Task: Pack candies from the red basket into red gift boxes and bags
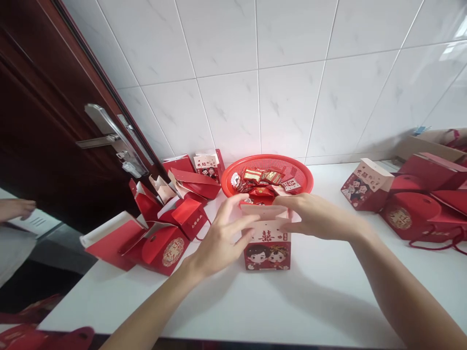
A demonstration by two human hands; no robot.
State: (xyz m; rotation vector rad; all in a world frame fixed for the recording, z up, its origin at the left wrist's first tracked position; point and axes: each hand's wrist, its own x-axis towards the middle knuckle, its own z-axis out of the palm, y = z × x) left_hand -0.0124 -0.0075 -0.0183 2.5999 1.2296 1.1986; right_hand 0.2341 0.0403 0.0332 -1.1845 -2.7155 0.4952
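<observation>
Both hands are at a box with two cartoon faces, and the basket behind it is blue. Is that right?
Not quite: the head view shows the basket is red. The left hand and right hand are at the box, with the basket behind it.

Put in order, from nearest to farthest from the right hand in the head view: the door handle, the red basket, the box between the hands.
1. Box: between the left hand and the right hand.
2. Red basket: just behind the box.
3. Door handle: far off to the left.
</observation>
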